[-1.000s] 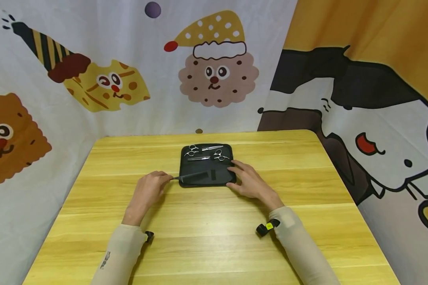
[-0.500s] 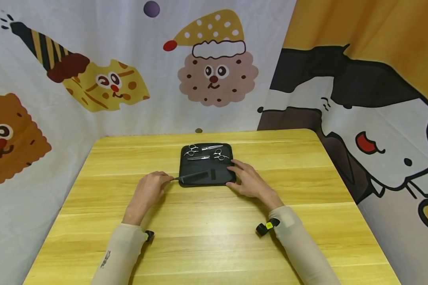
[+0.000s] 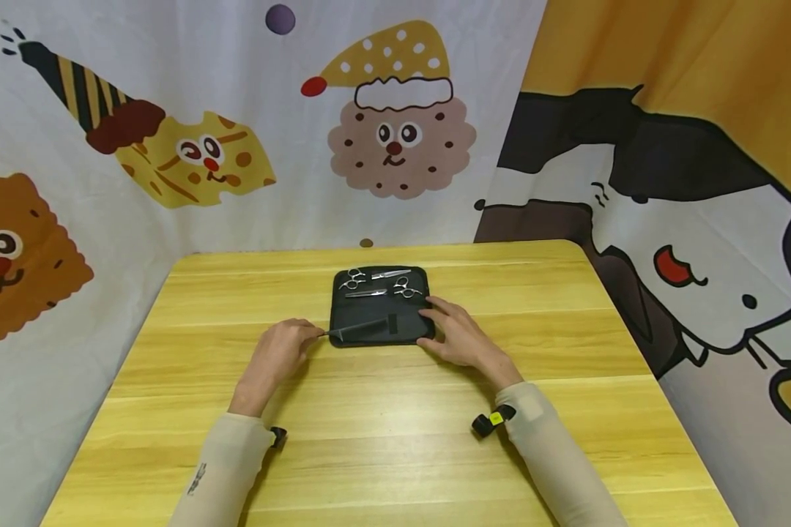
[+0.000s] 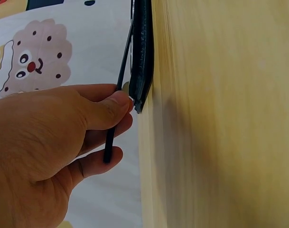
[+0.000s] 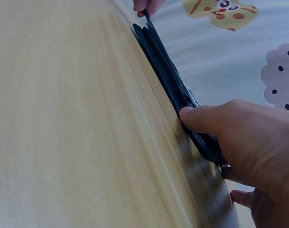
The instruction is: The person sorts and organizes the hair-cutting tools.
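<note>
A black zip-edged scissors case (image 3: 369,311) lies open on the wooden table (image 3: 382,439). Two pairs of silver scissors, one pair (image 3: 390,275) behind the other (image 3: 368,293), sit in its back half. Pinched by its thin tail between the thumb and fingers of my left hand (image 3: 280,359) is a black comb (image 3: 359,331). The comb lies low over the case's front half, its far end by a small dark strap (image 3: 392,323). My right hand (image 3: 461,337) holds the case's right edge, thumb (image 5: 196,118) at the front corner and fingers farther back.
A printed cartoon curtain (image 3: 237,58) hangs right behind the table and along both sides. Each wrist wears a small black camera, like the one on the right sleeve (image 3: 484,424).
My left hand and the comb have shifted slightly to the right. The right hand and the case have stayed in place.
</note>
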`<action>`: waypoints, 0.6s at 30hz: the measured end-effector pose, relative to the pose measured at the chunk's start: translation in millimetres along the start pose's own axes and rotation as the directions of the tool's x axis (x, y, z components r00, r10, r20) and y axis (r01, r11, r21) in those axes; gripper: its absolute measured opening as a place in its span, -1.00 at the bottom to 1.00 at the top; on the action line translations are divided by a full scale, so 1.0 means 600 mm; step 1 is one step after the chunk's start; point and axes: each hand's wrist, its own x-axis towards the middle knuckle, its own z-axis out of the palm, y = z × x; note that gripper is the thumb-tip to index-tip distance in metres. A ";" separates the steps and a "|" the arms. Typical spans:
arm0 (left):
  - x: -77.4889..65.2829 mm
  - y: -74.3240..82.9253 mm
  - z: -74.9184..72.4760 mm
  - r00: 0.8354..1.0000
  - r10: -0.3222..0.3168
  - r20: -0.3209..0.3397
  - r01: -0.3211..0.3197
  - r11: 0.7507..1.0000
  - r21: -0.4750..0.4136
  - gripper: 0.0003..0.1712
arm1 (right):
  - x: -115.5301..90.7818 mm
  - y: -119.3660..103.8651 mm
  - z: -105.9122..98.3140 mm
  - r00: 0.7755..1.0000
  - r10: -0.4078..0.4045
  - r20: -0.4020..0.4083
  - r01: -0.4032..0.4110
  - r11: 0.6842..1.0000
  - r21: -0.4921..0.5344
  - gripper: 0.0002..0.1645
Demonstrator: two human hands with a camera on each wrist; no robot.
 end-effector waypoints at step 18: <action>0.027 -0.014 0.011 1.000 0.028 0.000 -0.027 0.999 0.021 -0.61 | 0.000 0.001 0.001 1.000 0.016 0.017 -0.016 1.000 -0.011 -0.13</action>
